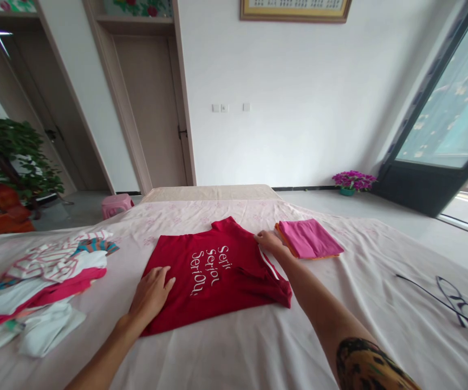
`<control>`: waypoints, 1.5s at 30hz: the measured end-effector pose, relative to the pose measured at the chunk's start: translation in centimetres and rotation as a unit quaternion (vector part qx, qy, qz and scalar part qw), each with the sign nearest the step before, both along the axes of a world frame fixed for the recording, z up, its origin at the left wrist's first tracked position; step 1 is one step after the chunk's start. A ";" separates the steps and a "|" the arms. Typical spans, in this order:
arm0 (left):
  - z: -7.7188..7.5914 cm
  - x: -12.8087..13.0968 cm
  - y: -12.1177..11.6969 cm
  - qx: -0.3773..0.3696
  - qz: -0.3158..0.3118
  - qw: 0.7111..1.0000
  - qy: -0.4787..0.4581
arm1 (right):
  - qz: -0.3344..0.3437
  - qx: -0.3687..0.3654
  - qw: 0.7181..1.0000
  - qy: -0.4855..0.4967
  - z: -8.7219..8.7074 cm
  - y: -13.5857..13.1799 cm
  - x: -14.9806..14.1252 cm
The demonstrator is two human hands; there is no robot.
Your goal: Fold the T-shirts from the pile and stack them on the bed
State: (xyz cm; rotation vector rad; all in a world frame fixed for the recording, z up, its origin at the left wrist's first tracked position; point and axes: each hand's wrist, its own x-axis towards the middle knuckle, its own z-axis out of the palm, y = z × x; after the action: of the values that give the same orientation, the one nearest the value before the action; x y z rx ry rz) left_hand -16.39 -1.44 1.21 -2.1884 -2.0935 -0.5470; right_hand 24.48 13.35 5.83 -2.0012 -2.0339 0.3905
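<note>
A red T-shirt with white lettering lies spread on the bed in front of me, its collar side to the right and partly turned over. My left hand rests on its left part, palm down, thumb apart from the fingers. At the shirt's upper right edge, my right hand pinches the red cloth, with the fingertips partly hidden. Just right of that hand sits a folded pink garment on top of an orange one.
A loose heap of clothes lies at the left. Eyeglasses rest on the pale bed sheet at the right. Beyond the bed are a pink stool, a potted plant and purple flowers.
</note>
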 end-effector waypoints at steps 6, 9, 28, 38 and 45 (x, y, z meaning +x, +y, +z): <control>-2.0 0.4 0.2 0.062 0.011 0.995 0.073 | 0.041 0.027 0.997 0.065 -1.2 1.3 -2.6; -1.8 0.5 0.1 0.068 0.012 0.994 0.090 | 0.021 0.056 0.996 0.059 -1.2 1.6 -2.3; -1.8 0.7 -0.2 0.085 0.007 0.993 0.077 | 0.147 0.084 0.977 -0.128 -2.7 -3.8 -1.6; -2.4 0.7 0.2 0.085 0.028 0.993 0.082 | 0.015 0.072 0.992 -0.104 0.3 4.7 -6.1; -2.6 0.8 0.3 0.083 0.044 0.991 0.091 | -0.053 0.042 0.993 -0.099 -0.8 9.2 -9.8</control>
State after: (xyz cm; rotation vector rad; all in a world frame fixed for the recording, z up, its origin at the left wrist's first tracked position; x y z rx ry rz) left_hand -15.56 -1.16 -1.37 -1.9665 -1.9638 -0.4762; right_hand 14.72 22.59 5.03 -2.1604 -2.0069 0.0855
